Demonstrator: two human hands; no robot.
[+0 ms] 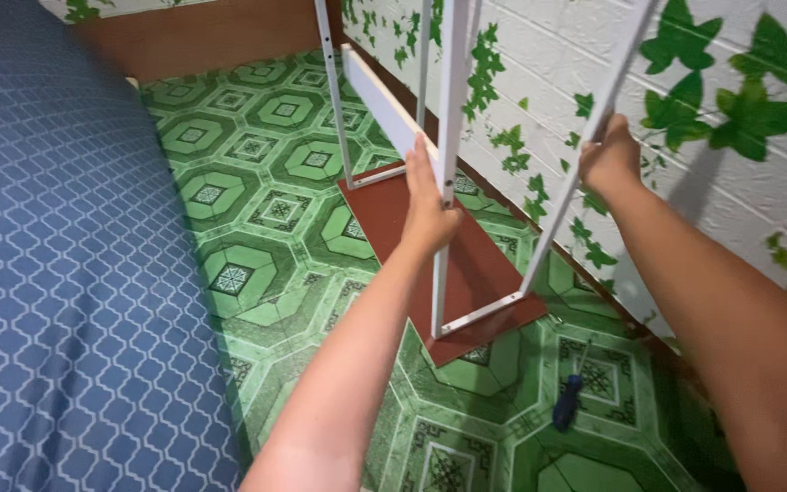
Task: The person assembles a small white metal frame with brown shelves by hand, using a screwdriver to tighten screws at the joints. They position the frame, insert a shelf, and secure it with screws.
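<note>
Head view: both hands grip white metal rack uprights, left hand (pixel 430 205), right hand (pixel 610 159); reddish-brown bottom shelf board (pixel 430 246) fitted, upper shelves absent, blue-handled screwdriver (pixel 568 401) lying on green tiled floor (pixel 257 182).

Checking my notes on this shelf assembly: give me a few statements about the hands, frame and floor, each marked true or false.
1. The left hand grips a white metal upright of the frame. True.
2. The right hand rests on the blue patterned mattress. False: it holds another white upright.
3. A blue-handled screwdriver lies on the green tiled floor. True.
4. The reddish-brown board leans on the ivy-patterned wall. False: it lies flat under the frame.
</note>
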